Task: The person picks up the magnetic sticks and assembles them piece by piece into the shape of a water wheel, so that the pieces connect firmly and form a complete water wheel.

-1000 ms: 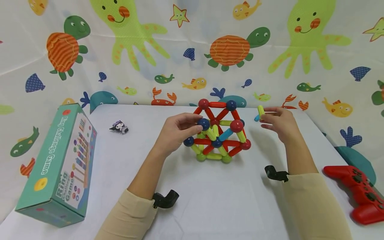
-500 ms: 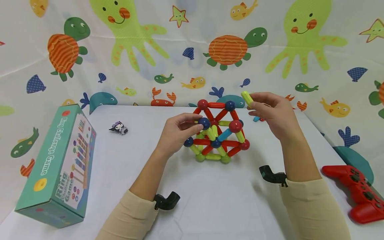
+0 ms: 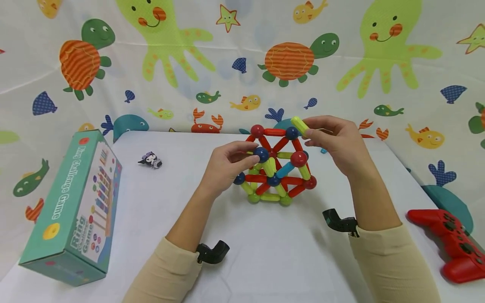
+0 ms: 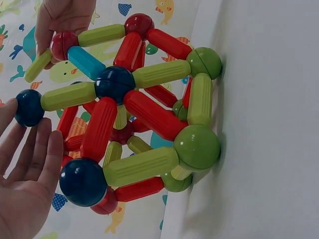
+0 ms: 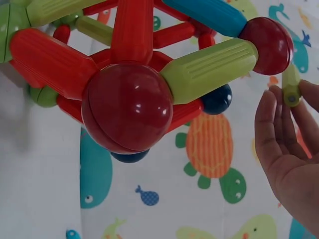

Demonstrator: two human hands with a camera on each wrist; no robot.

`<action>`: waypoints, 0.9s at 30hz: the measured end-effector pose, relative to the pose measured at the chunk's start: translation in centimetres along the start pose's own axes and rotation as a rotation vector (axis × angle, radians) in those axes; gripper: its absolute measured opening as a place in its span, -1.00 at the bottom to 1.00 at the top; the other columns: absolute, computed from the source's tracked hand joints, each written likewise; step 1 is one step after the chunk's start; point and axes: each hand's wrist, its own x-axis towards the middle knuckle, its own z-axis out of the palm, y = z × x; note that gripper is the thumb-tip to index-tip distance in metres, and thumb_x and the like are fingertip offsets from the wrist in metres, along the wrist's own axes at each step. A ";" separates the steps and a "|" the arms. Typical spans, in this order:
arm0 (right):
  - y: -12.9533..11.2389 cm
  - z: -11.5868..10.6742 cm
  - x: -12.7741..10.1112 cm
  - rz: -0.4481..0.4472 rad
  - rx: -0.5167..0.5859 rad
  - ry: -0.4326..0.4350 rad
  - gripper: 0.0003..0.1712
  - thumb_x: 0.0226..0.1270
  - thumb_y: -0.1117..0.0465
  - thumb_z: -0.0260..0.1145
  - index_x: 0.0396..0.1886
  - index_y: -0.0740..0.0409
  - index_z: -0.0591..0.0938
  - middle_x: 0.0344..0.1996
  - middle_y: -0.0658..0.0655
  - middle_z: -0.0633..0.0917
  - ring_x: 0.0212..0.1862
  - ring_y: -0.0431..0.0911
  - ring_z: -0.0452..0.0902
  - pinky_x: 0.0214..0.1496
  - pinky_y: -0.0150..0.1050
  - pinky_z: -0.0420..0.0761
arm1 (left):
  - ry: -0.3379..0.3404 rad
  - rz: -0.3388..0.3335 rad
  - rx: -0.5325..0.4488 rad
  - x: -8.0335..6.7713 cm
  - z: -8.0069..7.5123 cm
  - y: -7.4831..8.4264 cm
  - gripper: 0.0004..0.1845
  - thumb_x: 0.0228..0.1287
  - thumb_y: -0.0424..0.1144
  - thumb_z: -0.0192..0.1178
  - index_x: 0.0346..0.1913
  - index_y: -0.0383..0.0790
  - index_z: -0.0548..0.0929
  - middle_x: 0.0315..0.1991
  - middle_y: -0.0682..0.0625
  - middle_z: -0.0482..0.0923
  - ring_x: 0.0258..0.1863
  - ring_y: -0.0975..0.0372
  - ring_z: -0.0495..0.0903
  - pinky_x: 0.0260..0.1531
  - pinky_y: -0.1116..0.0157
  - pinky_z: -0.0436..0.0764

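Observation:
A frame of magnetic sticks and balls (image 3: 257, 179) in red, green and blue stands on the white table. My left hand (image 3: 225, 168) pinches a dark blue ball (image 3: 261, 155) at its near left side; a green stick (image 4: 69, 96) joins that ball to another blue ball (image 4: 115, 83). Up at the frame's right, my right hand (image 3: 337, 141) pinches a loose green magnetic stick (image 3: 299, 125) between thumb and fingers. In the right wrist view the loose stick's end (image 5: 293, 97) shows, close to a red ball (image 5: 269, 46). Whether they touch I cannot tell.
On the left stands a green game box (image 3: 68, 210). A small figurine (image 3: 150, 160) lies behind it to the right. The red game controller (image 3: 451, 244) is at the right edge. A small blue piece (image 3: 323, 150) lies beyond the frame, partly behind my right hand.
My right hand has lifted the green stick and carried it left, toward the top of the frame. My left hand has shifted the blue ball slightly right.

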 end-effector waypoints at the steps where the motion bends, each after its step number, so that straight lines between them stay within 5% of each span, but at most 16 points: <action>1: -0.1 0.0 0.0 -0.002 0.000 -0.002 -0.56 0.45 0.01 0.39 0.20 0.13 0.70 0.02 0.02 0.71 -0.10 -0.04 0.74 0.04 -0.41 0.70 | 0.000 0.000 0.003 0.0 -0.1 0.0 -0.64 0.42 -0.24 0.33 0.23 -0.17 0.69 0.08 -0.07 0.72 0.01 0.11 0.71 0.03 0.27 0.73; 12: -1.3 1.1 0.1 -0.054 -0.067 -0.068 -0.64 0.46 0.08 0.39 0.13 0.13 0.74 -0.04 0.05 0.76 -0.02 0.08 0.71 0.07 -0.34 0.69 | 0.019 0.011 0.005 -0.1 -0.9 -0.2 -0.66 0.44 -0.19 0.31 0.21 -0.12 0.70 0.11 -0.03 0.70 0.07 0.13 0.70 0.12 0.21 0.70; 27: -4.3 6.4 2.1 -0.119 -0.233 -0.221 -0.78 0.36 0.15 0.48 -0.04 0.06 0.81 -0.18 0.07 0.82 -0.17 -0.03 0.76 -0.11 -0.30 0.74 | 0.057 0.107 0.037 0.4 -3.8 0.6 -0.64 0.43 -0.18 0.33 0.23 -0.10 0.68 0.12 0.00 0.68 0.09 0.16 0.68 0.07 0.22 0.72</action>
